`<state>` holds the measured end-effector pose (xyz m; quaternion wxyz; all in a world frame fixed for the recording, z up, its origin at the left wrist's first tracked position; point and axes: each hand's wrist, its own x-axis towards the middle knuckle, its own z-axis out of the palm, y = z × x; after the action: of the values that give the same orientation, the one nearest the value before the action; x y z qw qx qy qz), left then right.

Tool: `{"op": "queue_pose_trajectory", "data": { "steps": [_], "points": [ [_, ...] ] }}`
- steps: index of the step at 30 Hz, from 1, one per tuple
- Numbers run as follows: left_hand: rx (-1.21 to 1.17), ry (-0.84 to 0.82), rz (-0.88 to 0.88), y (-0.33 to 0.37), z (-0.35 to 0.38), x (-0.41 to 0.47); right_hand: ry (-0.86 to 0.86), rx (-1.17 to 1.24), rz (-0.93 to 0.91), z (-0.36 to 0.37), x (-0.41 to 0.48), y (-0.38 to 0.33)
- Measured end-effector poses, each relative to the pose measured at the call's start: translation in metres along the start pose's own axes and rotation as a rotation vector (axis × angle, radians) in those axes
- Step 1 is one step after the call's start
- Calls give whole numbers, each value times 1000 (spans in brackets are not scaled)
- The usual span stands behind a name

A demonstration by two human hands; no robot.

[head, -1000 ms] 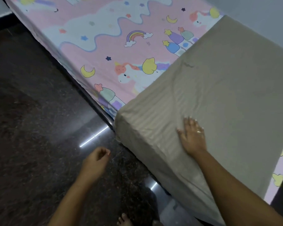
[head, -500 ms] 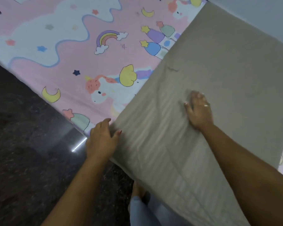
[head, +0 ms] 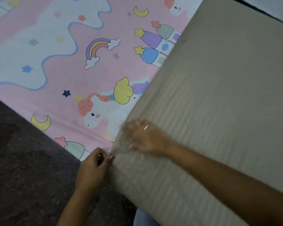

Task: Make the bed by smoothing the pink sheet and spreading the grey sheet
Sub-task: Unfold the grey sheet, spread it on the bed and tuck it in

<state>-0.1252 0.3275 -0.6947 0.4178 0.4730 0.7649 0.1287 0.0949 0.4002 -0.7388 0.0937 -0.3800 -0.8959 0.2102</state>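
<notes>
Far left, the dark floor runs along the near side. Next to it the pink sheet, w/ moons, stars, a rainbow & unicorns, lies flat and looks smooth from the left edge to about the middle. At its near edge the left hand has its fingers curled & pinches the corner of the grey sheet. Just right of it, the right hand lies on top of the grey sheet near its left border, palm down, fingers straight & spread. It is blurred, but a ring shows on one finger. The grey sheet covers the right part, over the pink one, & hangs down the near side. Bottom centre there is a bit of blue cloth. Top right is a pale wall.
</notes>
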Motion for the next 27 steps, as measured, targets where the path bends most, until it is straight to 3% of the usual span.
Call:
{"op": "queue_pose_trajectory", "data": {
  "steps": [2, 5, 7, 10, 17, 21, 23, 25, 27],
  "points": [
    [-66, 21, -18, -6, 0, -2, 104, -54, 318, -23, 5, 64],
    [-174, 77, -32, -18, -1, -7, 58, -236, 775, -62, -6, 146],
    [-204, 97, -29, -23, -1, -9, 44, -245, 929, -69, -3, 160],
    [-179, 108, 20, -21, -1, -16, 40, -266, 868, -41, 25, 116],
    [-182, 168, 121, -21, 8, -26, 31, -27, 365, 52, 42, -85],
    [-120, 92, 173, -31, 6, -27, 48, 208, 122, 41, 28, -99],
    [-91, 49, 182, -35, 4, -29, 186, 244, 277, 25, 9, -78],
    [-84, 25, 192, -38, 2, -29, 335, 190, 615, 11, -28, -39],
    [-90, 18, 215, -41, 2, -30, 247, -30, 900, 3, -78, -8]
  ]
}}
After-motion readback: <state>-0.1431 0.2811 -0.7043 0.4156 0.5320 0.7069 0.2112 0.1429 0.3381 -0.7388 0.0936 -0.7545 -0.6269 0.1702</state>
